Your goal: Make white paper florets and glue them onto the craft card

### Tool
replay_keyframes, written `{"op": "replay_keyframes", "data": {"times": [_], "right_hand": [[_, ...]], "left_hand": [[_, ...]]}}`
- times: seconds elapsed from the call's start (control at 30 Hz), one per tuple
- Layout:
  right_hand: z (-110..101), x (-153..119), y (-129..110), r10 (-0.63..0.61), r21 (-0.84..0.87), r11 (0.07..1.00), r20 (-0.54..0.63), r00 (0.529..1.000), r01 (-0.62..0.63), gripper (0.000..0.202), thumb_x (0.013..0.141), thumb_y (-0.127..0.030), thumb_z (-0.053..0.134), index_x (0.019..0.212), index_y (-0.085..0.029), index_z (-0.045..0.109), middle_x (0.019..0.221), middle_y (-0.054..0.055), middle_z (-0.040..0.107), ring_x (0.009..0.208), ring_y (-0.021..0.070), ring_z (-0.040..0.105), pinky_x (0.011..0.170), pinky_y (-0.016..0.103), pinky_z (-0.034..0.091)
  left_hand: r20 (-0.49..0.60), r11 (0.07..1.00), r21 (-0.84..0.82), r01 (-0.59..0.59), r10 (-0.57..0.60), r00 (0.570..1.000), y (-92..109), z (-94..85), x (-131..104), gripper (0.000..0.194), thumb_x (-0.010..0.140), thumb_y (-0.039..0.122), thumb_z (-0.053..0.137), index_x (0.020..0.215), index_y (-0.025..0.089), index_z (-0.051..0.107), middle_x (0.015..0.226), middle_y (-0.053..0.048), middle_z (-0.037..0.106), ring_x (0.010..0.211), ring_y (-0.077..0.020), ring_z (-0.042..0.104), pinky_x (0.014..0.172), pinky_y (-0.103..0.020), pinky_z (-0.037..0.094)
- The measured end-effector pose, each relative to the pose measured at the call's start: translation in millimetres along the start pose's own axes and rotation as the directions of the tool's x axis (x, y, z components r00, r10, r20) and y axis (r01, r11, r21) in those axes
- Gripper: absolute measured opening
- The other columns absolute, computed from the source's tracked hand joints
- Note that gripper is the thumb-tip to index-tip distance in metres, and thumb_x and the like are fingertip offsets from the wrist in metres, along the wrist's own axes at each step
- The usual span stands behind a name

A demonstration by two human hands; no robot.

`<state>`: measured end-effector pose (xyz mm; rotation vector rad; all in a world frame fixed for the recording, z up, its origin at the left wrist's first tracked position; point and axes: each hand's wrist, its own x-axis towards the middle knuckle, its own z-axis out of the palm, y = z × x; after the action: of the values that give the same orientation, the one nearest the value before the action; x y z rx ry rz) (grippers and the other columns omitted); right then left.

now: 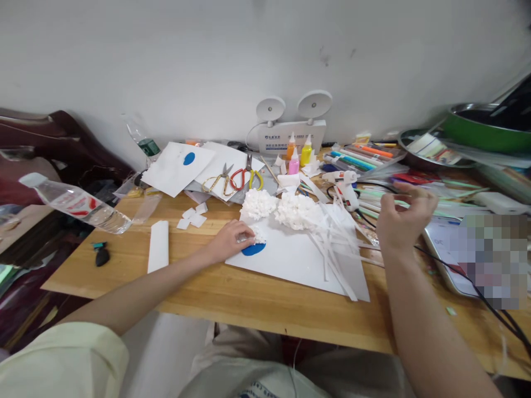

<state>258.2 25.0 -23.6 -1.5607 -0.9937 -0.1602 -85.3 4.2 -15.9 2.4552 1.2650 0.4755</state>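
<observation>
My left hand (233, 240) rests at the left edge of a white sheet of paper (290, 258), its fingers closed on a small white clump (259, 235) that sits over a blue oval (254, 250). Behind it lie two larger bunches of crumpled white bits, a left one (258, 204) and a right one (296, 211). Thin white paper strips (332, 254) trail across the sheet's right side. My right hand (409, 213) is raised at the right, above the cluttered side of the table, with fingers curled together. Whatever it may pinch is too small to make out.
A white glue gun (347, 188) with a black cable lies behind the strips. Scissors (219, 179), red-and-yellow-handled pliers (248, 176) and paint bottles (293, 161) are at the back. A phone (450, 254) lies right, a water bottle (78, 204) left, a folded white paper (159, 247) nearer.
</observation>
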Motion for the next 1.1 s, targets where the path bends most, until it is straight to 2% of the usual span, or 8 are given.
{"op": "replay_keyframes", "data": {"times": [0.13, 0.3, 0.53, 0.77, 1.1], "right_hand": [[-0.5, -0.1, -2.1, 0.014, -0.007, 1.0, 0.001, 1.0, -0.014, 0.032, 0.064, -0.016, 0.049, 0.094, -0.019, 0.06, 0.095, 0.006, 0.048, 0.069, 0.0148, 0.053, 0.063, 0.034, 0.048], [-0.2, -1.1, -3.2, 0.047, 0.024, 0.999, 0.003, 0.999, -0.047, 0.031, 0.064, -0.016, 0.05, 0.093, -0.019, 0.061, 0.095, 0.006, 0.049, 0.066, 0.014, 0.053, 0.062, 0.032, 0.048], [-0.7, -0.8, -3.8, 0.059, 0.049, 0.997, -0.001, 0.998, -0.059, 0.031, 0.064, -0.016, 0.051, 0.093, -0.017, 0.062, 0.095, 0.006, 0.049, 0.065, 0.0134, 0.053, 0.059, 0.029, 0.046], [-0.4, -1.2, -2.4, 0.054, 0.052, 0.997, -0.002, 0.999, -0.054, 0.032, 0.064, -0.017, 0.051, 0.094, -0.018, 0.062, 0.095, 0.006, 0.049, 0.069, 0.0144, 0.053, 0.063, 0.031, 0.048], [0.0, -2.6, -0.2, 0.055, 0.04, 0.998, 0.007, 0.998, -0.056, 0.032, 0.067, -0.019, 0.049, 0.096, -0.019, 0.061, 0.097, 0.006, 0.049, 0.071, 0.0138, 0.054, 0.064, 0.03, 0.047]], "left_hand": [[0.022, 0.997, -0.058, 0.041, -0.04, 0.999, -4.6, -0.4, -0.1, 0.019, 0.075, 0.035, 0.057, 0.081, 0.018, 0.063, 0.082, -0.002, 0.065, 0.082, -0.0162, 0.056, 0.076, -0.03, 0.044], [0.028, 0.99, -0.126, 0.069, -0.066, 0.997, -7.9, 1.9, 0.2, 0.019, 0.076, 0.035, 0.056, 0.079, 0.018, 0.063, 0.079, -0.003, 0.065, 0.078, -0.0156, 0.057, 0.07, -0.027, 0.045], [0.043, 0.991, -0.117, 0.059, -0.054, 0.998, -5.8, -2.1, -0.8, 0.016, 0.076, 0.031, 0.056, 0.081, 0.018, 0.064, 0.081, -0.003, 0.065, 0.083, -0.0164, 0.056, 0.074, -0.028, 0.044], [0.003, 0.986, -0.112, 0.127, -0.128, 0.992, -5.8, 8.4, 1.6, 0.019, 0.072, 0.036, 0.059, 0.074, 0.018, 0.062, 0.078, -0.002, 0.065, 0.078, -0.0173, 0.056, 0.071, -0.029, 0.042], [0.088, 0.969, -0.171, 0.176, -0.163, 0.983, -7.1, 2.8, 2.7, 0.019, 0.073, 0.036, 0.057, 0.077, 0.019, 0.063, 0.08, -0.003, 0.064, 0.081, -0.0165, 0.055, 0.072, -0.026, 0.04]]}}
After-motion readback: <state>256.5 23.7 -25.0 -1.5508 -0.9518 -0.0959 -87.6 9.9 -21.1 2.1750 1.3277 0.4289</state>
